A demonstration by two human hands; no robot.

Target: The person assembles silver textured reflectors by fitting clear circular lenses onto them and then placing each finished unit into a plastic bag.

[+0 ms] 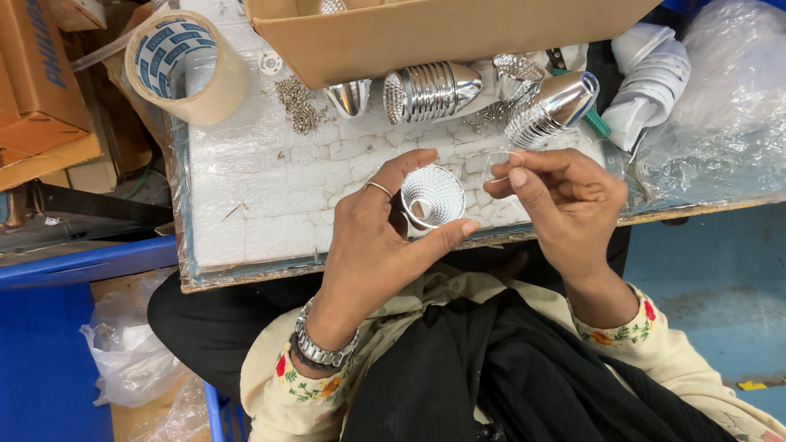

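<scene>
We see the left hand (pixel 371 242) curled around a small silver reflector cup (pixel 433 196), thumb under its near rim and fingers over the far side, so the cup sits held just above the near edge of the white board (pixel 249 196). The right hand (pixel 566 198) is just right of the cup, thumb and forefinger pinched on a small clear lens (pixel 496 163) (hard to make out, nearly see-through). Far of the hands lie ribbed silver housings (pixel 429 91), one more at right (pixel 549 106), and a silver cone (pixel 349 97). A pile of screws (pixel 297 104) lies left of the cone, a tape roll (pixel 185 64) at far left, a cardboard box (pixel 478 5) at the far edge, white parts (pixel 651 80) and a plastic bag (pixel 742 96) at right.
</scene>
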